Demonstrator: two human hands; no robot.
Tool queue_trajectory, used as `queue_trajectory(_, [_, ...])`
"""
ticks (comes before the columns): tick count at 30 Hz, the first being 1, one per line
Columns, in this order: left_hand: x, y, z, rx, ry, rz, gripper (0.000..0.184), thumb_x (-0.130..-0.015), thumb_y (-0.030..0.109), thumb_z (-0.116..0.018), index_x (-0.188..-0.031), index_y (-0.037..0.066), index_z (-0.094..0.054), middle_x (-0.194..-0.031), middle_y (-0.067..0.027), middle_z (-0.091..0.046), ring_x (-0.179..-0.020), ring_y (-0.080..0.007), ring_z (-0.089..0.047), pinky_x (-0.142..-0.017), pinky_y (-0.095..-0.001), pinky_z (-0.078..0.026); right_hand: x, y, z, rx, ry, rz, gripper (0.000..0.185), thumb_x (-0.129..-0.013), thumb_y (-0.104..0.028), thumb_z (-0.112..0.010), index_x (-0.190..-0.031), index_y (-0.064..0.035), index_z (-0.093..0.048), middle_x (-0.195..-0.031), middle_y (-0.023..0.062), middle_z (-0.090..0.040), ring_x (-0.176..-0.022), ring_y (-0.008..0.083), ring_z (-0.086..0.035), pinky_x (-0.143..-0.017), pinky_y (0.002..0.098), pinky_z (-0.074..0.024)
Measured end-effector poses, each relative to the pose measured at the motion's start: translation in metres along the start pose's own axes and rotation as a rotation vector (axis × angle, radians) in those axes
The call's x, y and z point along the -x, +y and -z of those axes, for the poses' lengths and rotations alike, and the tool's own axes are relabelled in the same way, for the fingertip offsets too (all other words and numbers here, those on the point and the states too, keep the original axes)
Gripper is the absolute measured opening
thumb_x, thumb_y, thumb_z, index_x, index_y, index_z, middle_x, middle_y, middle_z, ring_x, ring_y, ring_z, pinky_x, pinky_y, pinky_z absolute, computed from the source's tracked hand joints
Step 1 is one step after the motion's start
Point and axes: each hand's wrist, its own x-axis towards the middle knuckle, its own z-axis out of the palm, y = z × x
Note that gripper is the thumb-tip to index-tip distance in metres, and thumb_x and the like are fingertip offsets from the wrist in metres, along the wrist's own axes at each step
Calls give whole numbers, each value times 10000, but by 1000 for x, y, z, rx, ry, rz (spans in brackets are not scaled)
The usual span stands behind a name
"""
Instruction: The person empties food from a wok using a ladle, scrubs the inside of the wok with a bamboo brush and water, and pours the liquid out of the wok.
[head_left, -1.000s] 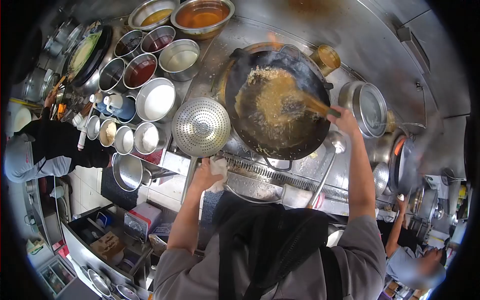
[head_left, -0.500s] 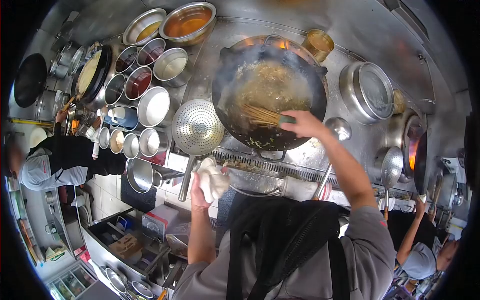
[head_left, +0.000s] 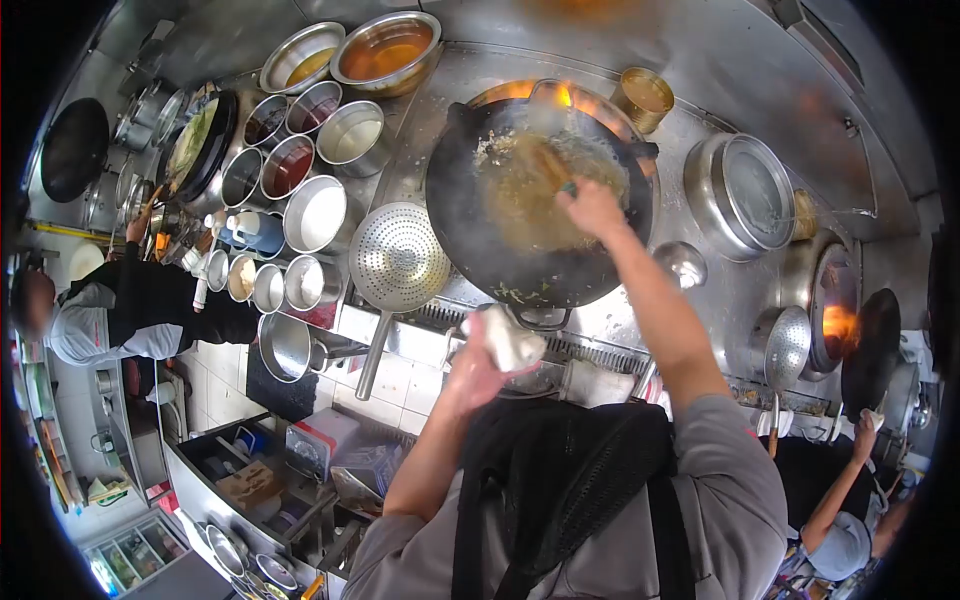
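A large black wok (head_left: 460, 215) sits over a flame, with steaming brownish food (head_left: 520, 200) inside. My right hand (head_left: 592, 208) is closed round the green-banded end of a bamboo brush (head_left: 545, 160), whose bristles are blurred over the food. My left hand (head_left: 478, 365) grips a folded white cloth (head_left: 512, 340) just in front of the wok's near handle (head_left: 540, 318). To the left of the wok lies a perforated strainer (head_left: 400, 255), its handle pointing toward me.
Metal pots of sauces and powders (head_left: 315, 212) stand at the left. A ladle (head_left: 682, 265) and stacked pans (head_left: 755, 190) are at the right. One person (head_left: 90, 320) works at far left, another (head_left: 838, 525) at far right beside a flaming burner.
My left hand has moved from the strainer's handle to the right, lifting the cloth toward the wok. My right hand has swept the brush left, then up toward the wok's far side.
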Motion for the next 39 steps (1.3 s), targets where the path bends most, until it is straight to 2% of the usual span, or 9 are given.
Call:
queue_trajectory(4, [-69,-33,-23,-180,201,-173,254,-1092,206,-508,-1253,10,-522,-1054,-143,-672,-981,-304,-721,-873,-504,-615,54,-41,-10,-62,-117,27,591,-926,-419,-648,-1409,-86,-584,-1271,259,-680,-1198,432,-643,-1032,504,-508])
queue_trajectory(7, [-82,-39,-18,-299,174,-327,292,-948,-29,-545,-1239,-25,-533,-1052,-142,-678,-909,-260,-728,-802,-416,-636,86,-31,7,11,-163,105,559,-907,-404,-657,-1391,-128,-607,-1221,257,-701,-1148,439,-667,-1005,518,-523])
queue_trajectory(10, [-83,-29,-9,-244,232,-365,443,-810,-71,-596,-1246,-32,-527,-1055,-128,-680,-915,-234,-708,-766,-361,-607,108,7,44,195,-184,165,529,-885,-390,-673,-1355,-152,-637,-1111,268,-727,-1050,444,-704,-946,534,-553])
queue_trajectory(16, [-83,-12,12,-241,83,-205,467,-851,-52,-555,-1313,-27,-493,-1110,-155,-670,-935,-263,-721,-826,-402,-626,82,61,101,493,36,44,549,-897,-398,-683,-1399,-192,-598,-1093,255,-709,-985,488,-700,-895,564,-567])
queue_trajectory(21, [-89,-11,25,-289,128,-118,522,-851,-34,-608,-1341,10,-433,-1127,-158,-647,-984,-275,-709,-792,-425,-640,-11,20,28,243,27,-51,578,-921,-433,-667,-1425,-163,-580,-1182,277,-697,-1031,491,-691,-944,530,-565])
queue_trajectory(23, [-89,-9,22,-326,172,-111,513,-853,-29,-623,-1324,19,-424,-1099,-149,-650,-967,-267,-710,-780,-424,-643,-9,0,-13,119,123,5,641,-927,-431,-659,-1441,-64,-554,-1193,298,-693,-1108,476,-673,-1005,518,-534])
queue_trajectory(32, [-85,-15,24,-185,6,-162,482,-971,21,-626,-1398,46,-404,-1174,-121,-641,-1017,-263,-699,-867,-441,-632,67,-69,-42,-221,-105,92,654,-938,-414,-664,-1427,8,-563,-1220,330,-669,-1169,448,-653,-1016,489,-510])
queue_trajectory(36, [-51,-4,2,-10,15,-248,472,-990,55,-643,-1383,30,-384,-1245,-136,-576,-1053,-243,-659,-848,-404,-611,116,-73,-2,-262,-383,26,660,-949,-413,-641,-1431,28,-551,-980,296,-729,-805,402,-741,-891,464,-564])
queue_trajectory(39, [-55,-8,18,-79,81,-249,476,-1010,80,-638,-1403,34,-373,-1265,-125,-561,-1096,-240,-637,-903,-402,-589,140,-51,29,-216,-527,79,704,-966,-424,-636,-1493,19,-490,-800,211,-719,-562,265,-691,-622,396,-575])
